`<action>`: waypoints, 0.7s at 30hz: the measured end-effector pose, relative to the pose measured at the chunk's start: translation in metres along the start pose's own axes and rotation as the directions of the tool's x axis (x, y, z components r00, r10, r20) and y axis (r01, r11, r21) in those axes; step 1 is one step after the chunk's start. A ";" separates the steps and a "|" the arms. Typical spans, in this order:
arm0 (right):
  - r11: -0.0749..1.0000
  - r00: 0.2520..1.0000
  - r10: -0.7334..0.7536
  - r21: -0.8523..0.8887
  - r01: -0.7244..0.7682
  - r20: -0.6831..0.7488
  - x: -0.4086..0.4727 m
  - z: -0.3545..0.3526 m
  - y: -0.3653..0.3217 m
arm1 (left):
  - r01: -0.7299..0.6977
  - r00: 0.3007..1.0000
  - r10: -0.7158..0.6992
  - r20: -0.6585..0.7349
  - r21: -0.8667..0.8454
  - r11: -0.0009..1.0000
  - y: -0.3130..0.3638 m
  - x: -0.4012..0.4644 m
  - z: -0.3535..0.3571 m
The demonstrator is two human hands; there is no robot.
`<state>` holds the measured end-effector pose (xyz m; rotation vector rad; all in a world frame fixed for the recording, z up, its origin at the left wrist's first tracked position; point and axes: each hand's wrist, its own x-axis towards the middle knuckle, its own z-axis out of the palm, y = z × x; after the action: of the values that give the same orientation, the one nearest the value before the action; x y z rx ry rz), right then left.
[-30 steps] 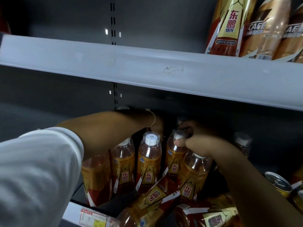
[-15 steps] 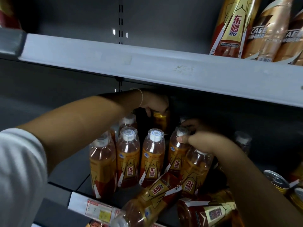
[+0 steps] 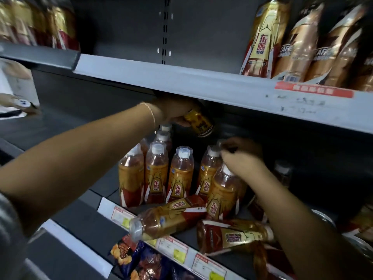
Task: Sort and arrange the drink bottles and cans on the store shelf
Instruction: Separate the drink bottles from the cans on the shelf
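Up at twelve o'clock, the left hand [image 3: 173,110] grasps a gold can [image 3: 199,123]; at three o'clock the right hand [image 3: 242,156] pinches a bottle cap [image 3: 221,142].

Place: a shop aisle, seen close up at a stocked display unit.
Shelving: grey metal shelves [image 3: 181,77] in tiers, with a slotted upright [image 3: 166,29] in the dark back panel.
Price strip: paper price tags [image 3: 173,248] with yellow patches sit in the front edge of the lower shelf; a red label strip [image 3: 313,91] runs along the upper shelf edge.
Stock: many identical amber drink bottles [image 3: 179,174] with matching red and gold labels, standing in rows, some lying on their sides.
Other goods: taller gold and brown bottles [image 3: 298,43] above, snack packets [image 3: 129,253] on the tier below.
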<state>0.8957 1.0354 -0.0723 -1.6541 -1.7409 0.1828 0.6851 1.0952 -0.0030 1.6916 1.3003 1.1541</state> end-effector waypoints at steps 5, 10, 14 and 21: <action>0.993 0.997 -0.079 0.084 0.081 -0.024 -0.015 -0.021 0.015 | 0.001 0.993 -0.010 -0.115 -0.075 0.997 0.018 -0.054 0.020; 0.960 0.980 -0.194 0.215 0.181 0.042 -0.050 -0.043 0.019 | 0.130 0.969 -0.148 -0.199 -0.099 0.987 0.037 -0.104 0.042; 0.914 0.953 -0.273 0.344 0.214 0.131 -0.085 -0.063 0.018 | 0.154 0.973 -0.167 -0.158 -0.087 0.984 0.052 -0.134 0.062; 0.884 0.977 -0.201 0.444 0.150 0.071 -0.166 -0.098 0.033 | 0.114 0.991 -0.110 -0.072 0.049 0.992 0.070 -0.205 0.113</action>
<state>0.9655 0.8530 -0.0839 -1.1722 -1.7657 0.5521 0.7947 0.8783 -0.0271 1.6070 1.4611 1.1297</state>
